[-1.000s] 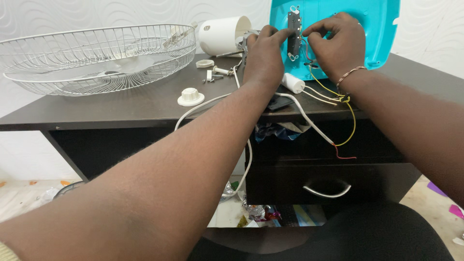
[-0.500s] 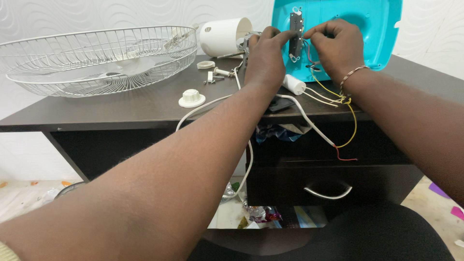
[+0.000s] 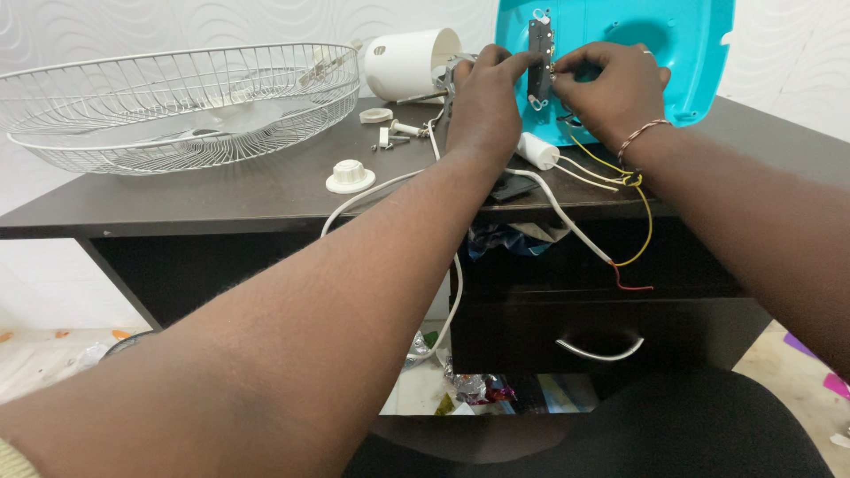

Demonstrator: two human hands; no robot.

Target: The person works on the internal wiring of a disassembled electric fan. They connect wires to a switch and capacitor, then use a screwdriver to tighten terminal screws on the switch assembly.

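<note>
With the grey switch block (image 3: 538, 55) standing upright against the turquoise fan base (image 3: 673, 53), its long axis runs vertical between your fingers: left hand (image 3: 482, 93) pinches its left edge, right hand (image 3: 615, 84) closes on its right side; both equally near.

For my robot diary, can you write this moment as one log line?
left hand: pinching grey switch strip | right hand: on strip's wires | behind: turquoise fan base | desk: wire fan guard, white capacitor

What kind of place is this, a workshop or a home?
Probably a room in a home, used for a repair: a dark wooden desk with a drawer, a textured white wall, and a dismantled fan's wire guard lying on the desk.
</note>
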